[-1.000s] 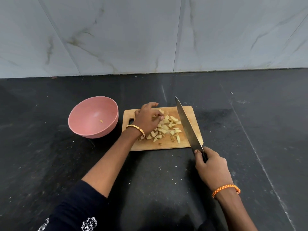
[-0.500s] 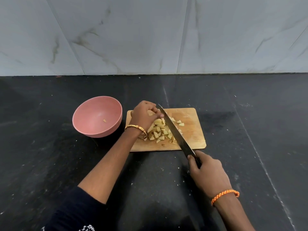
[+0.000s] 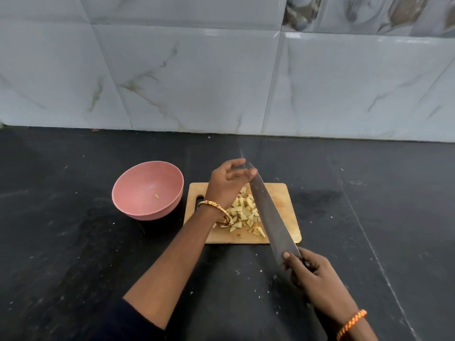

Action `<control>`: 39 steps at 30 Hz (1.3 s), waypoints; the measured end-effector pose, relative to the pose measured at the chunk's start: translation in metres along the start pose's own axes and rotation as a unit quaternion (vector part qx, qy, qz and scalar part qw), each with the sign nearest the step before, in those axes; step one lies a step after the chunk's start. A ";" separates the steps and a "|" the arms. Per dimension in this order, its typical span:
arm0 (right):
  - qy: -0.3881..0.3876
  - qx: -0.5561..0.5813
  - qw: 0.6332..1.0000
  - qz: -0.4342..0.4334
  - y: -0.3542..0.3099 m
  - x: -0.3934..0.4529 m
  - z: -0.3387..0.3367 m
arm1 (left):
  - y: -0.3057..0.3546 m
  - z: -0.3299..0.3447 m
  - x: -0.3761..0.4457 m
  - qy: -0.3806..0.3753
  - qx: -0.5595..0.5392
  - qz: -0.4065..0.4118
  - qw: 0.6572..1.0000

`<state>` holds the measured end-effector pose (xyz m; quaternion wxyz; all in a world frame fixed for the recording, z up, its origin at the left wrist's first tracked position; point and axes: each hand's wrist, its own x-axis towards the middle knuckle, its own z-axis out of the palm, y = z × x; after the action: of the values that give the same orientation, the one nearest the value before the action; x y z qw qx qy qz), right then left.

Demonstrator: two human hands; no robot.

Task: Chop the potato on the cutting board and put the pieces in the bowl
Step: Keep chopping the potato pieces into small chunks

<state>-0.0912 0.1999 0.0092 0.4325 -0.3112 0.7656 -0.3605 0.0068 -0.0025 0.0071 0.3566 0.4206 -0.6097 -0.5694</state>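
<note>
A wooden cutting board [image 3: 283,193] lies on the dark counter [image 3: 73,267], with a heap of potato pieces [image 3: 245,211] on its middle. Just left of the board sits a pink bowl [image 3: 147,190] holding one small scrap. The right hand [image 3: 316,279] grips a big knife [image 3: 269,212], its blade slanting over the right side of the heap. The left hand [image 3: 227,184] is above the board, fingers loosely spread, fingertips at the blade near its tip. A pale marble-tiled wall [image 3: 221,82] stands behind.
</note>
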 end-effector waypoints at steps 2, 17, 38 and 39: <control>-0.005 0.000 1.000 -0.002 0.004 -0.004 -0.003 | 0.003 -0.004 0.002 0.007 -0.026 0.015 1.000; 0.326 -0.181 0.926 -0.056 0.033 0.010 0.027 | -0.016 -0.021 -0.024 0.063 0.208 0.097 0.971; 0.316 -0.064 0.946 -0.013 0.027 0.032 0.010 | -0.028 -0.040 -0.025 -0.001 0.344 0.033 0.938; 0.314 -0.065 0.947 -0.011 0.026 0.032 0.008 | -0.027 -0.041 -0.023 0.005 0.328 0.032 0.944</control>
<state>-0.1019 0.1870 -0.0291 0.1448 -0.2183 0.8810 -0.3939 0.0565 0.0024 -0.0145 0.2199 0.4970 -0.7745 -0.3237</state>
